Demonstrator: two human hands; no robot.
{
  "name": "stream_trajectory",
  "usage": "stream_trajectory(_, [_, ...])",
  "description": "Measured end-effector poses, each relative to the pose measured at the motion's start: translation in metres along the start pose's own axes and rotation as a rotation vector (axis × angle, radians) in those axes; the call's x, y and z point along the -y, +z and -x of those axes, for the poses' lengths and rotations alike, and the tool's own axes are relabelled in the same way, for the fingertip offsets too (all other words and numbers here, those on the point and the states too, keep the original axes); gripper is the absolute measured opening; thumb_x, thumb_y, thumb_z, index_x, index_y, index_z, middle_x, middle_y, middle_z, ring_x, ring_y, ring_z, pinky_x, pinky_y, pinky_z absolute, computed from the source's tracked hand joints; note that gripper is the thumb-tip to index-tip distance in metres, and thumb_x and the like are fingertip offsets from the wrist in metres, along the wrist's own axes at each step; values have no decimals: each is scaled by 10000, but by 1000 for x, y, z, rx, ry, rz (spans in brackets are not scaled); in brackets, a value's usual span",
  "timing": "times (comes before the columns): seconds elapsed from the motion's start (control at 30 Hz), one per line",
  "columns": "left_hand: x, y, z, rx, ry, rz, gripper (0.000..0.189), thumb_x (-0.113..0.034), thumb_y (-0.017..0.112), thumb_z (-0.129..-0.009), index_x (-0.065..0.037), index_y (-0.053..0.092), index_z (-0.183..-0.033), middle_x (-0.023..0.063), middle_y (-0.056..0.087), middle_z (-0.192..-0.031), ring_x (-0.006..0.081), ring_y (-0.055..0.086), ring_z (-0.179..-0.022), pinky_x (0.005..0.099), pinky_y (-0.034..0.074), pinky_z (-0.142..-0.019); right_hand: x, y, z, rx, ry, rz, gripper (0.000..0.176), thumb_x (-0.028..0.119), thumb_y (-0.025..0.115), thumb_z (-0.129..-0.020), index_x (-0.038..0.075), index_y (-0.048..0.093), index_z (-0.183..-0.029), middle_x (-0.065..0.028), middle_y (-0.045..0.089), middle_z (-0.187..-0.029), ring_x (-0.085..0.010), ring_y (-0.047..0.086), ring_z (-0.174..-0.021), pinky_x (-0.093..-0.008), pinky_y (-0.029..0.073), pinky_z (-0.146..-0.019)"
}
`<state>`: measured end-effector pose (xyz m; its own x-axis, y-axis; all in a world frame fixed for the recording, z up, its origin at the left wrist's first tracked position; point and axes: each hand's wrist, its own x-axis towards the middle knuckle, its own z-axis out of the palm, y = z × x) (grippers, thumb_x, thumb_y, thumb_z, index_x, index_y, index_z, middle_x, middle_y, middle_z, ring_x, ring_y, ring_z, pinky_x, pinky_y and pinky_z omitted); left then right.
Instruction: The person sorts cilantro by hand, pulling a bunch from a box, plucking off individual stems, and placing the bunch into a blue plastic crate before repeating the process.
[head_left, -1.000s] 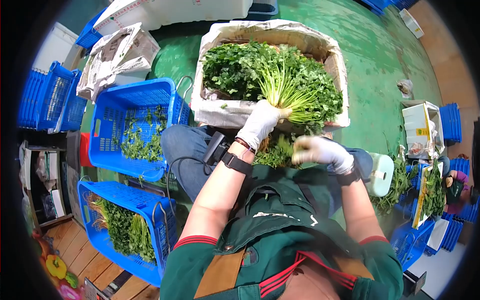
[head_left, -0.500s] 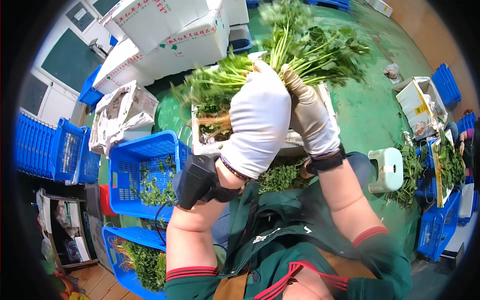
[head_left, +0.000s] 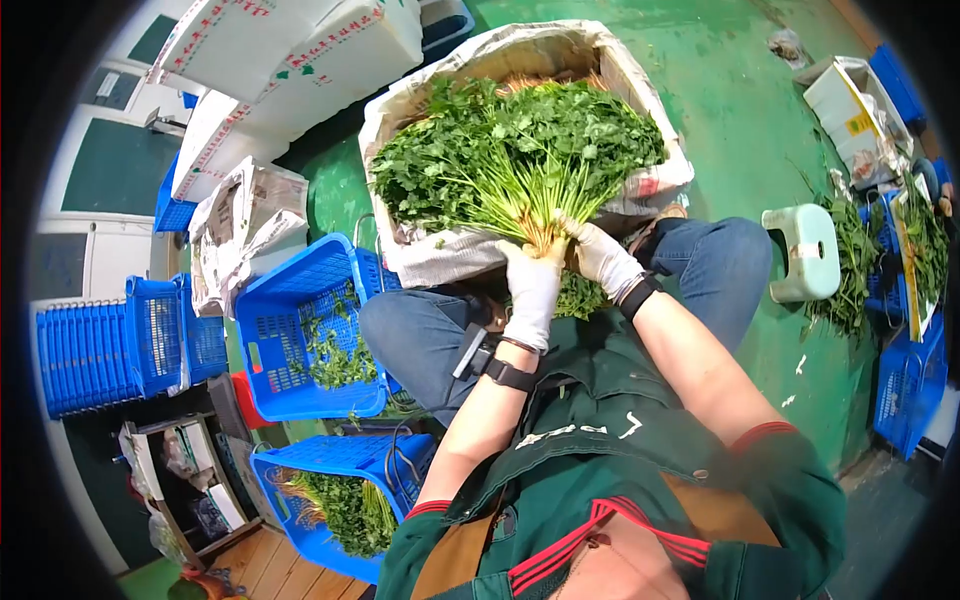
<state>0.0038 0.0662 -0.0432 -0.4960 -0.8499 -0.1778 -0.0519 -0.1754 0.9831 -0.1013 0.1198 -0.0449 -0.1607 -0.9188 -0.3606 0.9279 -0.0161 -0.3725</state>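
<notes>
My left hand, in a white glove, is closed around the root end of a bunch of cilantro. On the other side of the same roots, my gloved right hand grips the bunch with fingers curled in. The stems fan away from me, and the leaves rest over more cilantro in a paper-lined white box. Where the held leaves end and the boxed ones begin is hard to see. Between my knees, loose greens show below the hands.
A blue crate with scattered leaves stands left; another blue crate holds bunched greens. White foam boxes are stacked at the back left. On the right are a pale green stool, a greens pile and another person's hand.
Both hands have come down from in front of my face toward my lap with the cilantro. Its leaves now lie over the box, roots toward me. My view has shifted.
</notes>
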Motion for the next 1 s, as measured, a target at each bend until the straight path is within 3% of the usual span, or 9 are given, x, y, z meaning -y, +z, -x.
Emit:
stream_trajectory(0.07, [-43,-14,3,164,-472,289,294,-250,644,-858,-20,586,-1032,84,634,-860,172,597,-655,298,511,-587,-4,-17,-8,1,-79,140,310,238,669,-844,31,621,-1070,-67,657,-992,-185,619,-876,-338,482,-817])
stream_trajectory(0.2, [-21,-32,-36,364,-960,534,357,-455,576,-873,-142,602,-1044,34,643,-907,201,599,-784,496,489,-717,0,1,-1,-67,-90,250,285,202,700,-806,53,643,-1043,-31,662,-938,-155,614,-827,-313,482,-780])
stream_trajectory(0.33, [-44,-25,-34,430,-819,544,324,-382,549,-907,-118,569,-1095,32,627,-925,215,601,-833,524,513,-737,19,22,7,-37,-270,592,322,227,722,-780,45,648,-1035,-22,661,-943,-113,603,-820,-278,483,-756])
stream_trajectory(0.53, [-18,-19,-39,488,-727,646,350,-318,513,-935,-90,511,-1200,105,612,-1099,282,625,-906,530,522,-784,25,2,-16,-186,-39,493,357,422,642,-835,71,639,-903,-42,645,-754,-149,610,-639,-292,489,-574])
stream_trajectory(0.73, [-9,-14,-49,627,-932,904,308,-325,535,-927,-83,525,-1118,101,619,-896,191,593,-686,218,458,-469,39,-12,-14,-128,-10,810,487,531,596,-834,49,641,-891,-50,654,-760,-138,584,-556,-273,464,-519])
stream_trajectory(0.8, [-6,-17,-50,586,-927,799,275,-342,527,-930,-114,514,-1083,111,595,-879,142,481,-548,179,355,-411,54,3,1,-410,154,1164,564,583,555,-836,27,644,-834,-57,634,-687,-139,575,-540,-272,455,-517])
stream_trajectory(0.87, [-10,-14,-47,557,-909,786,214,-321,538,-928,-139,522,-1040,102,600,-856,115,491,-567,173,338,-412,53,22,17,-820,-274,1489,550,574,588,-807,29,622,-740,-109,612,-630,-217,603,-599,-329,474,-582])
stream_trajectory(0.93, [-9,-12,-46,583,-904,797,199,-305,547,-924,-147,526,-1044,97,602,-855,121,495,-564,177,345,-417,52,28,20,-854,-521,1401,498,540,624,-785,44,613,-739,-129,630,-670,-262,613,-625,-359,478,-608])
stream_trajectory(1.0, [-10,-10,-43,589,-900,798,195,-303,542,-927,-149,532,-1047,82,607,-873,128,505,-588,188,361,-435,48,48,17,-858,-478,1568,469,519,654,-761,52,615,-786,-132,634,-692,-277,623,-656,-364,479,-623])
